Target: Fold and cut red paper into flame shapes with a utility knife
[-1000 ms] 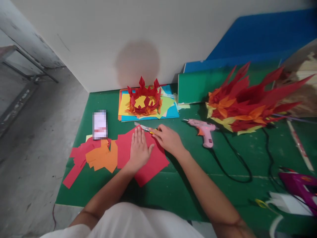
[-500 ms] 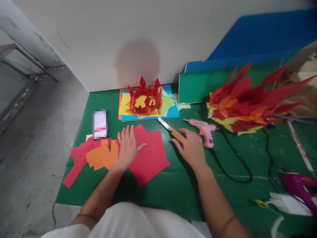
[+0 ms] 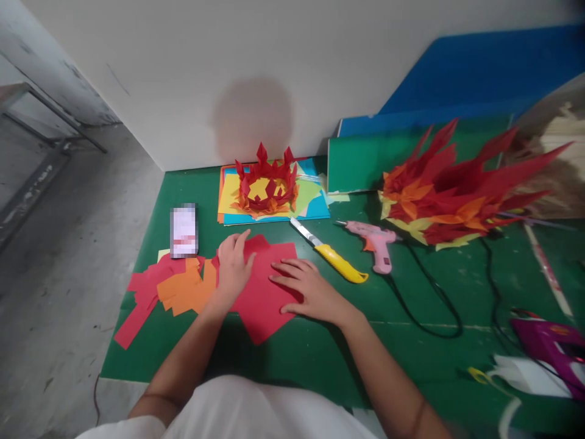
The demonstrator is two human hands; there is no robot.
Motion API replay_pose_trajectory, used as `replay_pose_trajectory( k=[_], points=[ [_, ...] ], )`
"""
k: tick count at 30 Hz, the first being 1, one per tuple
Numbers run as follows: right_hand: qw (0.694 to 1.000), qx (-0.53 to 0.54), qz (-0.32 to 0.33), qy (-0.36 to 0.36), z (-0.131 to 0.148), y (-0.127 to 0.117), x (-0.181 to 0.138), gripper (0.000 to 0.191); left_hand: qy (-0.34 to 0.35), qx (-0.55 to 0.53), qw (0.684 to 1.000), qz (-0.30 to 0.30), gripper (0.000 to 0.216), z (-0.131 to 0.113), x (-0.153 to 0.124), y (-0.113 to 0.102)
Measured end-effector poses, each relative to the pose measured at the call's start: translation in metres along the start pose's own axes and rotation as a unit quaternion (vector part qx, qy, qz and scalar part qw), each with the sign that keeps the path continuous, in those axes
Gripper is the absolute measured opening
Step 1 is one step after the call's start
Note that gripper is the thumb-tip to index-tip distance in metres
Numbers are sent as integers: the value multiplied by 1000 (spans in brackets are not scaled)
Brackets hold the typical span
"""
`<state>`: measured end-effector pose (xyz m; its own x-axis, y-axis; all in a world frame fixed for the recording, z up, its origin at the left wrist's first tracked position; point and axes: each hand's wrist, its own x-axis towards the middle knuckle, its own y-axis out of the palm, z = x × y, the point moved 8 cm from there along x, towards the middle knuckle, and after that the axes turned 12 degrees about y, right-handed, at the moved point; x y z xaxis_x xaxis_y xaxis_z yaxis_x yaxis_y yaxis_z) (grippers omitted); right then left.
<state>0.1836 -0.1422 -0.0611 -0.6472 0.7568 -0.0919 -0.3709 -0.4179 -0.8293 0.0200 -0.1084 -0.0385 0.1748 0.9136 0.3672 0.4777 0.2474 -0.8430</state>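
A red square paper sheet (image 3: 262,305) lies on the green mat (image 3: 320,347) in front of me. My left hand (image 3: 234,268) rests on its upper left part, fingers bent over the paper's edge. My right hand (image 3: 307,291) lies flat on the sheet's right side with the fingers spread. A yellow-handled utility knife (image 3: 331,256) with its blade out lies loose on the mat just right of my right hand. A pile of cut red and orange paper pieces (image 3: 173,289) sits left of my left hand.
A red and orange paper crown (image 3: 265,186) stands on a stack of coloured sheets by the wall. A pink glue gun (image 3: 377,242) with a black cord lies right of the knife. A large red paper flame piece (image 3: 457,189) is at right. A phone (image 3: 184,230) lies at left.
My right hand set the knife down on the mat and came back left onto the red sheet. My left hand shifted left and up on the paper.
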Motion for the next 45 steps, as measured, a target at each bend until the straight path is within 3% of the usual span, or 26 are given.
replay_pose_trajectory(
  k=[3,6,10,14,19,26,31,36,42,45],
  points=[
    [1000,29,-7,2,-3,-4,0,67,13,-42,999,-30,20,-1,2,-6],
    [997,63,-35,1,-4,-9,-1,57,15,-55,997,-55,12,1,2,-9],
    [990,125,-69,6,-8,-17,-1,40,23,-69,994,-83,12,3,2,-14],
    [976,178,-127,10,-17,-27,-3,49,79,-87,985,-123,17,-7,7,-30],
    [961,214,-173,36,-28,-36,-7,48,51,-132,979,-146,18,-6,11,-40],
    [961,249,-102,71,-35,-27,-8,27,-11,-189,975,-116,21,9,6,-23],
    [927,355,-68,95,-36,-26,-8,20,52,-239,968,-48,28,-3,8,-15],
    [876,444,-101,159,-44,-26,-7,33,43,-312,949,29,28,-18,6,-6],
    [858,447,-165,189,-53,-30,-8,31,-24,-441,894,67,32,-19,-1,11],
    [850,453,-184,198,-58,-30,-9,29,-76,-446,890,61,31,-12,-4,20]
  ],
)
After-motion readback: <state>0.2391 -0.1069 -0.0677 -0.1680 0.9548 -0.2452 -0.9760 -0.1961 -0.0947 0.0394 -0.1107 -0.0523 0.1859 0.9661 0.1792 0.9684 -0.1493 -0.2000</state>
